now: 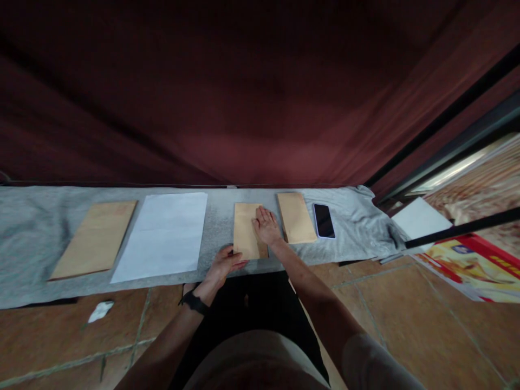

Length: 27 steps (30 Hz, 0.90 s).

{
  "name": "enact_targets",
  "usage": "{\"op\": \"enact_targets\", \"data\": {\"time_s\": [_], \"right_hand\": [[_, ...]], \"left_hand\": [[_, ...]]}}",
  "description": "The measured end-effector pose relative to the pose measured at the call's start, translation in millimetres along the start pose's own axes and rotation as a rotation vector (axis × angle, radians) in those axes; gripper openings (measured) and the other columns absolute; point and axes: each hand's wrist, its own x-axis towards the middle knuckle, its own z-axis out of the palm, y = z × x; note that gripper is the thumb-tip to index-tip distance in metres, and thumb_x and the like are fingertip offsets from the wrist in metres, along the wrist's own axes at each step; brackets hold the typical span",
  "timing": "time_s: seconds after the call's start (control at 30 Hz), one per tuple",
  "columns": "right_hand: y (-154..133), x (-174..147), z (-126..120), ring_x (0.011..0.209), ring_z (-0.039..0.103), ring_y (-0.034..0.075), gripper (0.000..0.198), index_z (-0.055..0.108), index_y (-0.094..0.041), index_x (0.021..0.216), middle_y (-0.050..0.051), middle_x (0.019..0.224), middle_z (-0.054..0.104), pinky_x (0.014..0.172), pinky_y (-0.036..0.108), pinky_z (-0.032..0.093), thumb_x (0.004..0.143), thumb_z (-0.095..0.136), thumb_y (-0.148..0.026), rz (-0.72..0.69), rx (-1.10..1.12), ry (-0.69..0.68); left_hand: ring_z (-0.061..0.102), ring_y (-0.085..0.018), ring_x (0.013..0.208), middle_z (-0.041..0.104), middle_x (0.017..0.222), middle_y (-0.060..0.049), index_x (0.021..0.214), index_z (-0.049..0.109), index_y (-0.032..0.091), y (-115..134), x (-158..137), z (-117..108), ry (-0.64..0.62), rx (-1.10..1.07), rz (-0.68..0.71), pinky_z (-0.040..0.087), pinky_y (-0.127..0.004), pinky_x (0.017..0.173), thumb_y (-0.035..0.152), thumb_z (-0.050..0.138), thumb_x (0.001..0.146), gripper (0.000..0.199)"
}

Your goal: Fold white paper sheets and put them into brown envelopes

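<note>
A brown paper envelope (pixel 245 226) lies on the grey cloth in front of me. At its lower left corner is my left hand (pixel 222 264), thumb on top and the other fingers along or under the near edge. My right hand (pixel 268 226) rests flat on the envelope's right side, fingers stretched out. Just right of it is a stack of similar brown envelopes (pixel 296 218). To the left lie white paper sheets (pixel 162 235), and beyond them larger brown envelopes or sheets (pixel 95 235).
The grey cloth (pixel 219 216) covers a long narrow surface against a dark red curtain (pixel 260 108). A phone (pixel 324 221) lies at the right. Below are floor tiles (pixel 349 287) with a crumpled white scrap (pixel 101 311). A red and yellow box (pixel 475 265) stands far right.
</note>
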Motion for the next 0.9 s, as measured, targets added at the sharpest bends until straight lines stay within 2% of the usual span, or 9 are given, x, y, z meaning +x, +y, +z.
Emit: {"op": "enact_targets", "data": {"time_s": [0.17, 0.3, 0.53, 0.7, 0.9], "right_hand": [[-4, 6, -1, 0.152, 0.034, 0.027, 0.058, 0.038, -0.01, 0.156, 0.015, 0.162, 0.037, 0.123, 0.046, 0.024, 0.108, 0.034, -0.041, 0.03, -0.023, -0.006], [-9, -6, -3, 0.151, 0.036, 0.028, 0.058, 0.038, -0.01, 0.156, 0.015, 0.161, 0.039, 0.123, 0.048, 0.025, 0.108, 0.033, -0.041, 0.043, -0.014, 0.019], [-13, -77, -12, 0.147, 0.042, 0.026, 0.054, 0.045, -0.011, 0.152, 0.013, 0.159, 0.043, 0.124, 0.043, 0.026, 0.107, 0.038, -0.039, -0.04, 0.033, 0.063], [-16, -131, -25, 0.147, 0.043, 0.023, 0.054, 0.042, -0.014, 0.155, 0.011, 0.159, 0.045, 0.125, 0.043, 0.027, 0.106, 0.043, -0.038, -0.097, 0.062, 0.044], [-13, -158, -36, 0.149, 0.039, 0.023, 0.055, 0.04, -0.017, 0.156, 0.009, 0.16, 0.044, 0.126, 0.046, 0.027, 0.103, 0.048, -0.031, -0.175, 0.119, 0.036]], "left_hand": [[0.077, -0.024, 0.075, 0.078, 0.088, -0.009, 0.101, 0.067, 0.014, 1, -1, 1, 0.012, -0.002, -0.005, 0.064, -0.036, 0.077, 0.018, 0.086, 0.066, 0.04], [0.077, -0.023, 0.074, 0.078, 0.089, -0.008, 0.1, 0.067, 0.014, 0, -2, 2, 0.016, -0.016, 0.014, 0.064, -0.036, 0.076, 0.017, 0.086, 0.066, 0.038], [0.077, -0.022, 0.074, 0.078, 0.086, -0.008, 0.1, 0.067, 0.014, -3, -1, 3, 0.022, -0.001, 0.032, 0.064, -0.035, 0.077, 0.015, 0.084, 0.069, 0.036], [0.076, -0.022, 0.073, 0.078, 0.086, -0.009, 0.099, 0.067, 0.014, -2, -2, 5, 0.036, 0.021, 0.044, 0.064, -0.037, 0.079, 0.014, 0.083, 0.071, 0.032], [0.076, -0.023, 0.073, 0.077, 0.083, -0.008, 0.097, 0.064, 0.013, 0, -8, 12, 0.0, 0.034, 0.027, 0.063, -0.036, 0.078, 0.015, 0.082, 0.071, 0.031]]}}
